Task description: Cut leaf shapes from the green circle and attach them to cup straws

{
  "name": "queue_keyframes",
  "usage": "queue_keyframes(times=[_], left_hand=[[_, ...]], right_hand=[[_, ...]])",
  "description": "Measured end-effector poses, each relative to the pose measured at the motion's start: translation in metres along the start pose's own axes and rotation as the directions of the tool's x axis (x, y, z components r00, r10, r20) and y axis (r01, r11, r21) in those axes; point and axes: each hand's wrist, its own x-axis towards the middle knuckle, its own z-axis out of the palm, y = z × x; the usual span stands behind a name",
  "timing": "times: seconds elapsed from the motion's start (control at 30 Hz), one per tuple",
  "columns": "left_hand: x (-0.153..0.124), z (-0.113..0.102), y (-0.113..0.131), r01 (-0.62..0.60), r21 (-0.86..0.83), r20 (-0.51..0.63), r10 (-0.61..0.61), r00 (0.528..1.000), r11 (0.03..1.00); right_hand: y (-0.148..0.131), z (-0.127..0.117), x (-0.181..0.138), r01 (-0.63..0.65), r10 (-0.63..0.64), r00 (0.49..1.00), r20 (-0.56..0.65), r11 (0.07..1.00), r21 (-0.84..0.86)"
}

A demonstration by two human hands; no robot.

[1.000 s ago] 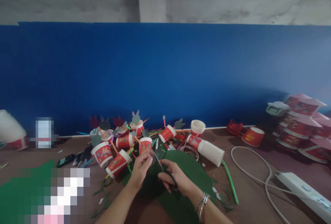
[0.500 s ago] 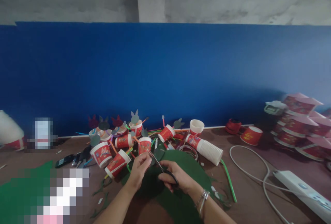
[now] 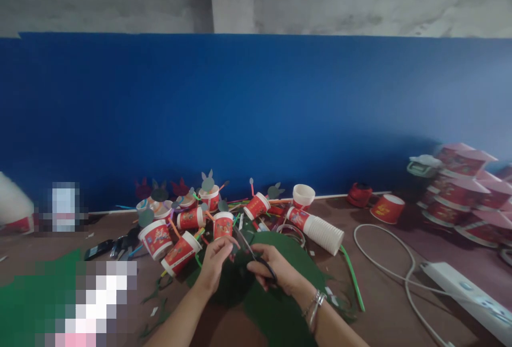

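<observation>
My right hand (image 3: pixel 274 267) grips scissors (image 3: pixel 245 242) by their black handle, the thin blades pointing away from me and slightly left. Close to the blade tips, my left hand (image 3: pixel 216 264) is closed in a pinch on a small piece of dark green paper (image 3: pixel 235 253), partly hidden by the fingers. Beneath both hands lies a larger sheet of dark green paper (image 3: pixel 276 293). Just beyond my left fingers stands a red and white paper cup (image 3: pixel 223 225). A silver bracelet (image 3: pixel 316 304) circles my right wrist.
Several red paper cups (image 3: pixel 156 237) with coloured sticks and rabbit-shaped cutouts (image 3: pixel 207 181) crowd the table's back. A stack of cups (image 3: pixel 324 234) lies beside a green tube (image 3: pixel 352 277). To the right are a white cable (image 3: pixel 400 237), a power strip (image 3: pixel 468 288) and piled red-and-pink lanterns (image 3: pixel 460 192).
The scissor tips have shifted slightly away from my left fingers, and the small paper piece shows less clearly. Both hands stay in nearly the same place.
</observation>
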Motion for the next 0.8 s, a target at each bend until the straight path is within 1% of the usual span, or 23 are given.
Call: queue_keyframes(times=[0.07, 0.1, 0.17, 0.2, 0.27, 0.33, 0.37, 0.43, 0.47, 0.53, 0.63, 0.73, 0.8], left_hand=[[0.001, 0.000, 0.000, 0.007, 0.007, 0.010, -0.007, 1.000, 1.000], [0.001, 0.000, 0.000, 0.015, 0.022, 0.027, -0.016, 1.000, 1.000], [0.002, 0.000, -0.002, 0.045, 0.073, 0.079, -0.051, 0.996, 0.996], [0.003, 0.001, -0.003, 0.063, 0.103, 0.107, -0.074, 0.991, 0.993], [0.003, 0.003, -0.006, 0.096, 0.157, 0.160, -0.121, 0.980, 0.983], [0.003, 0.005, -0.008, 0.116, 0.188, 0.208, -0.155, 0.966, 0.975], [0.003, 0.006, -0.009, 0.125, 0.203, 0.235, -0.172, 0.957, 0.971], [0.001, 0.007, -0.008, 0.134, 0.236, 0.289, -0.201, 0.936, 0.962], [0.000, 0.007, -0.007, 0.133, 0.254, 0.310, -0.211, 0.927, 0.958], [-0.002, 0.007, -0.005, 0.114, 0.287, 0.338, -0.211, 0.917, 0.951], [-0.005, 0.007, -0.002, 0.061, 0.325, 0.370, -0.186, 0.910, 0.944], [-0.006, 0.007, -0.002, 0.030, 0.339, 0.405, -0.175, 0.897, 0.940], [-0.006, 0.008, -0.003, 0.023, 0.330, 0.416, -0.168, 0.894, 0.944]], right_hand=[[0.001, -0.002, 0.004, 0.023, -0.021, 0.988, -0.150, 1.000, 0.015], [0.000, -0.003, 0.007, 0.031, -0.027, 0.970, -0.243, 0.999, 0.014], [-0.001, -0.005, 0.011, 0.009, -0.018, 0.909, -0.416, 1.000, -0.024], [-0.002, -0.006, 0.012, -0.020, -0.021, 0.874, -0.485, 0.997, -0.080], [-0.006, -0.007, 0.015, -0.106, -0.076, 0.815, -0.574, 0.955, -0.276], [-0.011, -0.006, 0.019, -0.206, -0.163, 0.782, -0.601, 0.843, -0.497], [-0.014, -0.005, 0.022, -0.260, -0.182, 0.778, -0.601, 0.778, -0.572], [-0.021, -0.002, 0.028, -0.340, -0.173, 0.774, -0.609, 0.698, -0.630], [-0.024, -0.001, 0.032, -0.363, -0.167, 0.769, -0.617, 0.680, -0.637], [-0.028, 0.002, 0.041, -0.377, -0.167, 0.760, -0.628, 0.674, -0.635], [-0.029, 0.007, 0.052, -0.378, -0.160, 0.752, -0.640, 0.690, -0.617], [-0.026, 0.009, 0.058, -0.353, -0.155, 0.748, -0.645, 0.731, -0.585], [-0.024, 0.008, 0.059, -0.312, -0.161, 0.747, -0.645, 0.771, -0.555]])
